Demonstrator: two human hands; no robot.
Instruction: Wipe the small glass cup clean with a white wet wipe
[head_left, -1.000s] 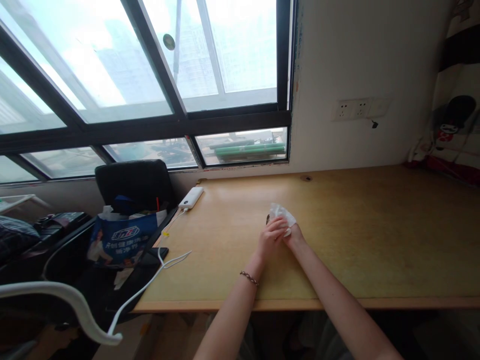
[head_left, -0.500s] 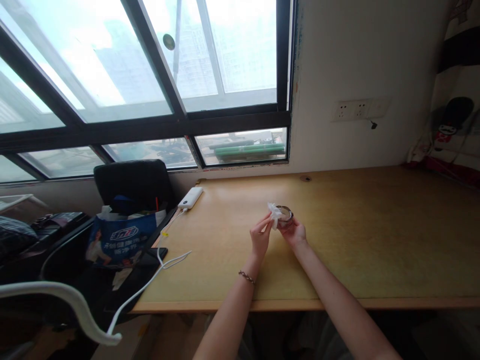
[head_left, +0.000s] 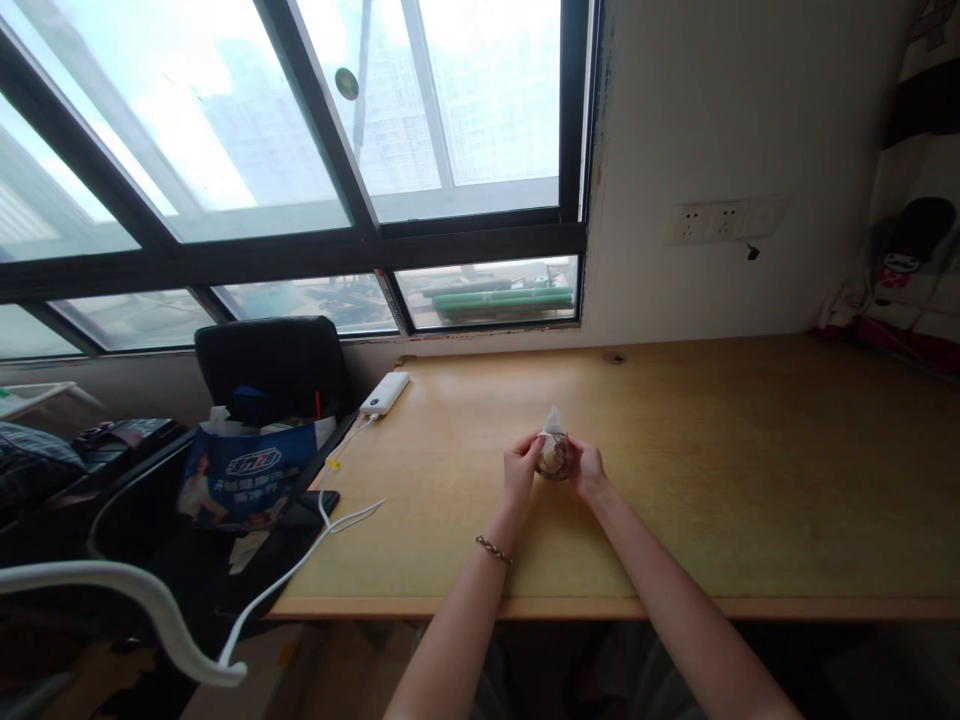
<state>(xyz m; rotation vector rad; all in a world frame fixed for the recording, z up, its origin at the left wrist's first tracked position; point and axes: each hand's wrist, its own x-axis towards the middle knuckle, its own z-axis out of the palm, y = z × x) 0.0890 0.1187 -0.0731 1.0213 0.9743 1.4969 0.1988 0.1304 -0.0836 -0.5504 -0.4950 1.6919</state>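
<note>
Between my hands, above the wooden desk (head_left: 750, 480), is a small round object with a shiny dark rim (head_left: 553, 470). My left hand (head_left: 521, 465) pinches a crumpled white tissue (head_left: 553, 420) against its left side. The tissue's tip sticks up over the top of the rim. My right hand (head_left: 586, 467) grips the round object from the right, fingers bent around its edge. What the round object is exactly cannot be made out.
A white power bank (head_left: 385, 394) with a white cable (head_left: 285, 572) lies at the desk's left edge. Left of the desk, a blue bag (head_left: 247, 475) stands on a black chair (head_left: 270, 370). A white curved tube (head_left: 142, 600) crosses the lower left.
The round object has tilted to face me and moved slightly down and left. The tissue, earlier bunched at its left, now lies over it with its tip upward.
</note>
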